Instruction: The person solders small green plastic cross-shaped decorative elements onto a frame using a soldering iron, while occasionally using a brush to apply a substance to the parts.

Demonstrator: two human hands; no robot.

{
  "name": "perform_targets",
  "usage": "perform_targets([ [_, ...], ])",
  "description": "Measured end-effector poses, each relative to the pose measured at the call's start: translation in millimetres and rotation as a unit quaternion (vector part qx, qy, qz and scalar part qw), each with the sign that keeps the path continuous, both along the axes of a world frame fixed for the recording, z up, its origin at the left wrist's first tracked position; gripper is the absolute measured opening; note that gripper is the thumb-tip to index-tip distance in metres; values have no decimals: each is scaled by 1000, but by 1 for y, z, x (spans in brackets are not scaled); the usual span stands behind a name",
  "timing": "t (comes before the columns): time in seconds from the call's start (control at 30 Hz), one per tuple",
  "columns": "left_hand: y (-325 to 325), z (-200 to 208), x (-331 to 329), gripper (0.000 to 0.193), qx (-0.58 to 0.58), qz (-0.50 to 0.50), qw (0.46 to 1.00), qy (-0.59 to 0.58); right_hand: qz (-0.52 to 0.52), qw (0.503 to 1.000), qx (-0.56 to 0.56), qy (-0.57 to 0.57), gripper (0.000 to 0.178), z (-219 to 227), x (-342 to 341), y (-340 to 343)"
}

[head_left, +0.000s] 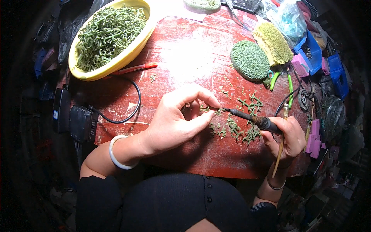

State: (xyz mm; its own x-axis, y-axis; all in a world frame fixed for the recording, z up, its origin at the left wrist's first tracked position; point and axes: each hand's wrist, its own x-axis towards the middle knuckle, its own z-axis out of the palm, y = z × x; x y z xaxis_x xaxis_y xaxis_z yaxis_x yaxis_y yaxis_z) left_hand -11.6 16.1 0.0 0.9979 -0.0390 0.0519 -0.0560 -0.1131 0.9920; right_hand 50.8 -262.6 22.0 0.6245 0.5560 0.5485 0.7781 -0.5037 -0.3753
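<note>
My left hand (170, 120) is closed in a pinch over the middle of the table, holding a small green branched piece (211, 110) between thumb and fingertips. Most of that piece is covered by the fingers. My right hand (288, 139) grips a black-handled soldering iron (249, 117), its thin tip pointing left and meeting or nearly meeting the piece. A slim wooden stick (279, 156) with a pale metal collar also sits in the right hand, upright between the fingers. Under the iron lie several loose green branched pieces (251, 134).
At the far left, a yellow basin (75, 72) holds a heap of green pieces (112, 36); a red marker (135, 69) lies beside it. A cabled black box (82, 121) stands left. On the right are a round green pad (250, 60), yellow textured block (273, 43), blue bins (312, 52) and pink blocks (300, 65).
</note>
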Motion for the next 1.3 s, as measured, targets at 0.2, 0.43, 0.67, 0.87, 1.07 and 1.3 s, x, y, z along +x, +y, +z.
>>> perform_targets([
  [0.2, 1, 1, 0, 19, -1, -2, 1000, 0, 2, 1000, 5, 1, 38, -2, 1, 1],
  [0.43, 1, 2, -1, 19, 2, -1, 1000, 3, 3, 1000, 2, 1, 38, -1, 0, 1],
  [0.67, 1, 2, 0, 19, 17, -4, 1000, -6, -2, 1000, 4, -8, 37, 1, 0, 0],
  [0.87, 1, -1, 0, 19, -15, -8, 1000, 3, -152, 985, 29, -77, 30, 4, -3, -3],
  [1.07, 7, -9, -3, 19, 26, -3, 1000, 16, -453, 869, 168, 111, 24, 1, 19, -50],
  [1.3, 1, -6, 1, 15, -3, 26, 1000, -2, -494, 869, -27, 9, 29, -24, 41, -112],
])
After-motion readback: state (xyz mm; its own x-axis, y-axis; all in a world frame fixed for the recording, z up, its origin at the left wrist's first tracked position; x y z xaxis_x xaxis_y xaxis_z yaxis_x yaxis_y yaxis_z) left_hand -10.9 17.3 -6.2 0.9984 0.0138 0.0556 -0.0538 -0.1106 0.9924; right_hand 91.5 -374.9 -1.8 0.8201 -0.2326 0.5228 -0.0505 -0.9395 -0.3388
